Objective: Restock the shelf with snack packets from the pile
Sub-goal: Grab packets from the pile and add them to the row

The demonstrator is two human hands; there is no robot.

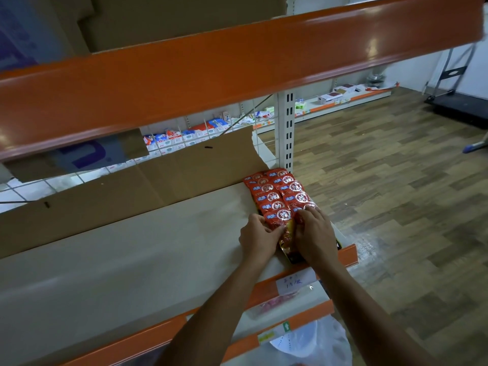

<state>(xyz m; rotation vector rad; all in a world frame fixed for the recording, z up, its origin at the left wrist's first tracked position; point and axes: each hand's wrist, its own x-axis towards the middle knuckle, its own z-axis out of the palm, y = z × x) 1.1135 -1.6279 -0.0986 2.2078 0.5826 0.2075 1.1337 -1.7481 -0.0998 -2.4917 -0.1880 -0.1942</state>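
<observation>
Snack packets (277, 196), red, lie in two overlapping rows at the right end of the shelf (132, 254), centre right of the frame, with both hands on the nearest ones.

At the bottom edge a pale plastic bag (311, 344) sits under the lower orange shelf edges, one of which bears a handwritten label (290, 282). Above these, the left hand (260, 236) has its grip curled onto the left edge of the front packet, thumb on its face. The right hand (314, 233) is just beside it, its grip bent over and clamped on the front packet of the right row. Behind the rows a cardboard sheet (158, 186) stands along the back of the shelf. An orange beam (211, 70) crosses the upper frame. Beyond it, upper right, a low display (343, 97) of boxes lines the wood floor (396, 167).
</observation>
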